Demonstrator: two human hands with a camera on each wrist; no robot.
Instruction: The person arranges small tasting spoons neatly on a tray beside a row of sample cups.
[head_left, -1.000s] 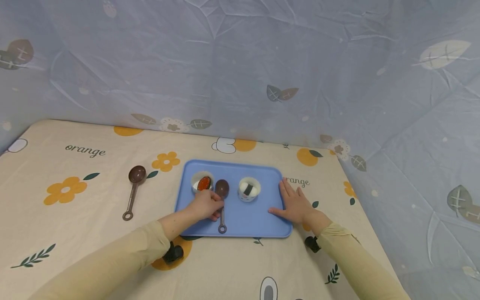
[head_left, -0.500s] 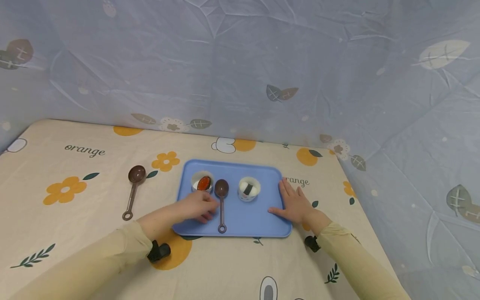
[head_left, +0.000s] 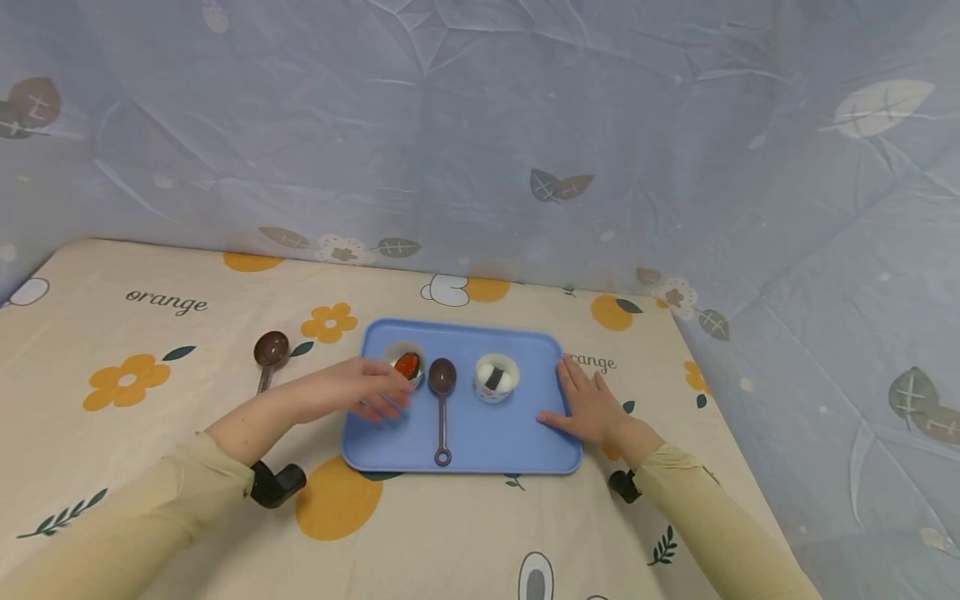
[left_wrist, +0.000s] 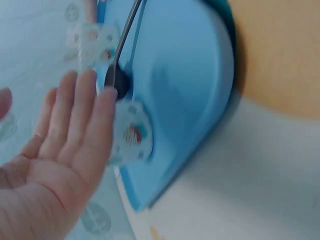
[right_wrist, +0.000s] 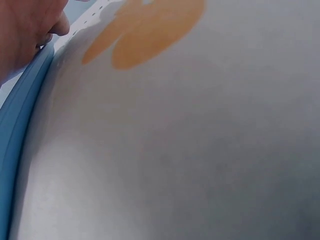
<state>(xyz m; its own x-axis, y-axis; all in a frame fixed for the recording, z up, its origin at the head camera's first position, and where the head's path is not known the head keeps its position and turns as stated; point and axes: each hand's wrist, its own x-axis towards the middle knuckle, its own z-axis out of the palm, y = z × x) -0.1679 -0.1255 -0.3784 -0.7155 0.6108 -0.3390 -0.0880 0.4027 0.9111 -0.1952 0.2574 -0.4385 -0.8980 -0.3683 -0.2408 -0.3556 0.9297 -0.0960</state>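
My left hand (head_left: 358,388), fingers extended and holding nothing, hovers over the left side of the blue tray (head_left: 517,446). On the tray, a brown spoon (head_left: 442,417) lies between two small patterned cups. The left cup (left_wrist: 134,132) contains sushi with an orange-red top (head_left: 407,365), and my left fingers overlap its lower edge in the head view. In the right cup (head_left: 491,396) sits a white piece with a black band (head_left: 494,379). My right hand (head_left: 592,410) rests with spread fingers on the tray's right rim.
Another brown spoon (head_left: 272,350) lies on the patterned tablecloth (head_left: 420,542) left of the tray, its handle partly hidden behind my left forearm. A grey-blue curtain with leaf prints (head_left: 480,125) rises behind the table and along its right side.
My left hand has let go of the spoon on the tray and drawn away to the left, its fingers straightening. The spoon stays between the cups; my right hand has not moved.
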